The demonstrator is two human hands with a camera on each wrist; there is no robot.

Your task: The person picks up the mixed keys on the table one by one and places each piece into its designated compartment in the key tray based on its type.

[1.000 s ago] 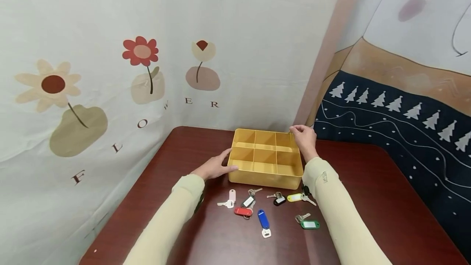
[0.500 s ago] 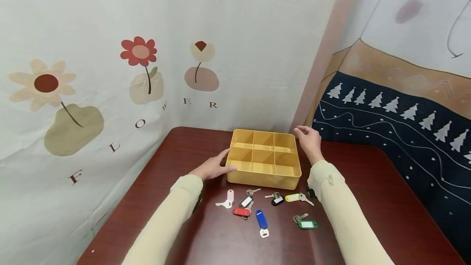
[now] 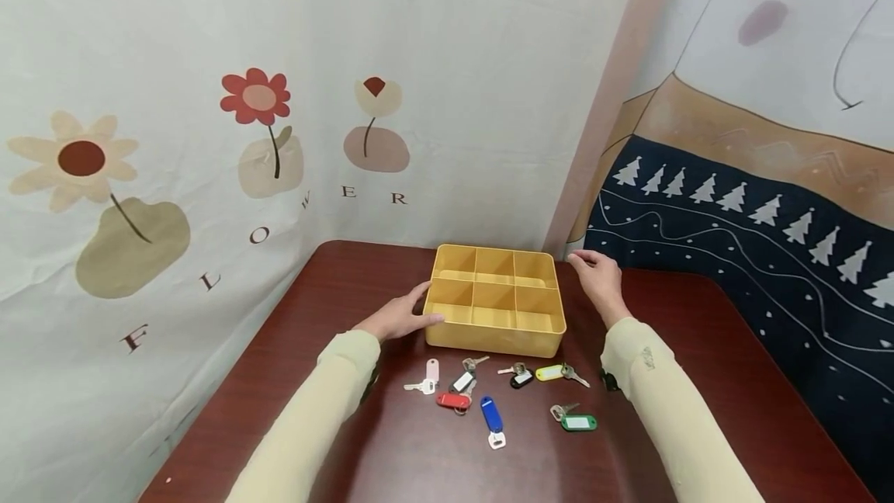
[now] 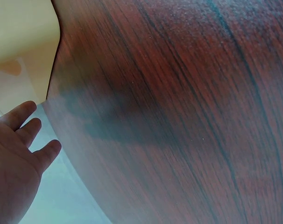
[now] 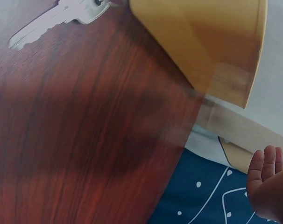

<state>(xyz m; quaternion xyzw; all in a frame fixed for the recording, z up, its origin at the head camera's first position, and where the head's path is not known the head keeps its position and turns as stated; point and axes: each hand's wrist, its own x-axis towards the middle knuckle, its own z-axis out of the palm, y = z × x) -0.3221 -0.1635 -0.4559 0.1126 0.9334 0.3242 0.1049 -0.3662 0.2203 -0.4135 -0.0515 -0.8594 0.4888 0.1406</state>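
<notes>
A yellow six-compartment box [image 3: 493, 340] stands toward the back of the table in the head view. My left hand [image 3: 396, 318] rests against its left side, fingers along the wall and thumb at the front rim. The left wrist view shows the fingers [image 4: 31, 127] spread beside the box. My right hand [image 3: 599, 279] is off the box's right back corner, with nothing seen in it and its fingers loosely bent. In front of the box lie keys with coloured tags: pink [image 3: 433, 370], red [image 3: 453, 400], blue [image 3: 492, 414], yellow [image 3: 549, 372], green [image 3: 579, 423] and black [image 3: 521, 378].
A dark reddish-brown table [image 3: 391, 441] carries everything. Behind it hangs a white curtain [image 3: 489, 99] with printed flowers. At the right is a navy cloth [image 3: 698, 254] with white trees. In the right wrist view a silver key [image 5: 62, 18] lies near the box.
My right hand has let go of whatever it pinched at the box's back right corner and moved away to the right. My left hand has stayed at the box's left side.
</notes>
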